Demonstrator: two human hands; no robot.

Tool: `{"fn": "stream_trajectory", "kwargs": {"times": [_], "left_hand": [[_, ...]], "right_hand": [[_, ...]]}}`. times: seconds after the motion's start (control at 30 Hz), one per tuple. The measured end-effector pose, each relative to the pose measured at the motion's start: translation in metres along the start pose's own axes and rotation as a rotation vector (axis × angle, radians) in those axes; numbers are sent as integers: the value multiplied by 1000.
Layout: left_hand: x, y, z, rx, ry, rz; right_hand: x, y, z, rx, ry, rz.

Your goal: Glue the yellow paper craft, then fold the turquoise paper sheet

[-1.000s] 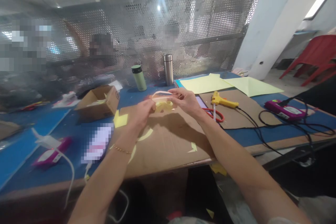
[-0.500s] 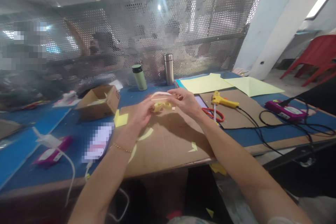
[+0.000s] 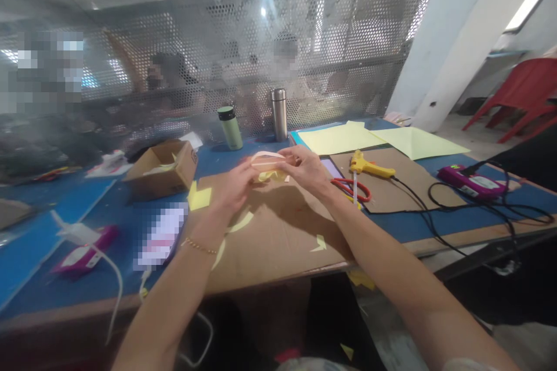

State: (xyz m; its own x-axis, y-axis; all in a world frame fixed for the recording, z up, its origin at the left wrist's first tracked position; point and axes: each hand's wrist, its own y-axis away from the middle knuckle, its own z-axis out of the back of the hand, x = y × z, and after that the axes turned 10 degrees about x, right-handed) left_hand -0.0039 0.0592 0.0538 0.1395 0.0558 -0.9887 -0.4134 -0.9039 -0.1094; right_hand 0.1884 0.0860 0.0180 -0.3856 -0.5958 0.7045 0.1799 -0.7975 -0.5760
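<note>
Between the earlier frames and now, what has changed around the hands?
Very little: the right hand has eased slightly left, baring more of the red-handled tool. Less yellow shows below the pale strip it holds with the left hand; turned or covered, I cannot tell. Nothing was taken up or let go. The glue gun, green cup and steel flask stayed put.

Two hands are being seen, a left hand (image 3: 237, 186) and a right hand (image 3: 305, 169), and one pale band (image 3: 267, 166) is being held between them. At the far side, two bottles are being counted: one green bottle (image 3: 232, 132) and one steel bottle (image 3: 279, 117). Two magenta boxes are being shown, one at left (image 3: 89, 253) and one at right (image 3: 472, 184). At left, one cardboard box (image 3: 162, 186) is being seen; at right, one glue gun (image 3: 374, 168) and one red chair (image 3: 517, 88). One bracelet (image 3: 200, 246) is being worn.
</note>
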Motion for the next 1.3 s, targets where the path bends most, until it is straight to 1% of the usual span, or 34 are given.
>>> {"fn": "stream_trajectory", "kwargs": {"times": [0.13, 0.27, 0.37, 0.5, 0.67, 0.9, 1.03, 1.3], "left_hand": [[0, 1, -1, -22, 0, 5], [2, 0, 0, -28, -7, 4], [3, -1, 2, -21, -9, 13], [6, -2, 4, -67, -26, 17], [7, -2, 3, -26, -19, 3], [2, -1, -2, -25, -5, 5], [3, -1, -1, -25, -7, 4], [8, -1, 5, 18, -36, 23]], "right_hand": [[1, 1, 0, 30, -20, -28], [4, 1, 1, 51, 22, -50], [7, 1, 1, 49, 50, -56], [9, 2, 0, 33, 56, -65], [9, 2, 1, 47, 65, -73], [6, 1, -2, -9, 66, -40], [5, 2, -4, -42, 56, -31], [8, 2, 0, 2, -34, -111]]}}
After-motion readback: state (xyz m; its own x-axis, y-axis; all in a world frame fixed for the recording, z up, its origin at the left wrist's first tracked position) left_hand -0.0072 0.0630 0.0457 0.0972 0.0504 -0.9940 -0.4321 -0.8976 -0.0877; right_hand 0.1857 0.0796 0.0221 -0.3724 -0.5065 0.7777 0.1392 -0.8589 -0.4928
